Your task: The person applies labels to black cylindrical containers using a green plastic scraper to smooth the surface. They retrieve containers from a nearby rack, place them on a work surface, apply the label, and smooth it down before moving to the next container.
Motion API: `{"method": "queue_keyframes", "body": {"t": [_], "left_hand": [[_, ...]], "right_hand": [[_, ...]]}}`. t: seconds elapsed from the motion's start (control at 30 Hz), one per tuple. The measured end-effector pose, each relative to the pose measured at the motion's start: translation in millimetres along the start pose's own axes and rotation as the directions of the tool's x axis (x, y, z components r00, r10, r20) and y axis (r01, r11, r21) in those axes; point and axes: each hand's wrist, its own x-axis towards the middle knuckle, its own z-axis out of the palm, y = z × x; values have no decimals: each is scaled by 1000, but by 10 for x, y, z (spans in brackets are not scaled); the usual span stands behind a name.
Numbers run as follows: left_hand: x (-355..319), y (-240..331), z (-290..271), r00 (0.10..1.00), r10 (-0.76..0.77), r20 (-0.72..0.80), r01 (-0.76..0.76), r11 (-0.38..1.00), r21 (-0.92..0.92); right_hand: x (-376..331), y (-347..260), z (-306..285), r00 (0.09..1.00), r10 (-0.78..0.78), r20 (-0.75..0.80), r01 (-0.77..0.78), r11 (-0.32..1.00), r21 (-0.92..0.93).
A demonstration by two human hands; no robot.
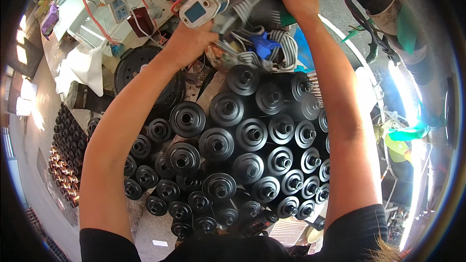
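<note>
Beyond the black parts, both my arms reach out to a grey-and-white striped, partly see-through bag (pixel 245 9). My right hand (pixel 301 2) pinches its raised far right edge. My left hand (pixel 189 43) is closed at the bag's near left side, its fingertips partly hidden. Just beyond the left knuckles is a white handheld device (pixel 206 7) with a dark screen; whether the hand touches it I cannot tell. Between my hands lie a crumpled blue piece (pixel 264 44) and coiled striped material (pixel 286 48). Motion blurs parts of the bag.
Many black round cylinders (pixel 217 144) with hollow centre necks stand packed between my forearms. A black round lid-like disc (pixel 148 75) lies left of them. Power sockets (pixel 119 9) and cables hang at the upper left. More small parts (pixel 68 136) stand in rows far left.
</note>
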Motion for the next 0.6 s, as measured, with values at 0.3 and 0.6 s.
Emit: {"method": "queue_keyframes", "body": {"t": [0.3,0.6], "left_hand": [[-167,-28,54,972,-217,86,213,975,55],[-33,-35,65,1000,-4,18,3,994,106]], "right_hand": [[89,571,529,895,-132,427,11,962,274],[50,571,389,993,-5,119,-26,966,258]]}}
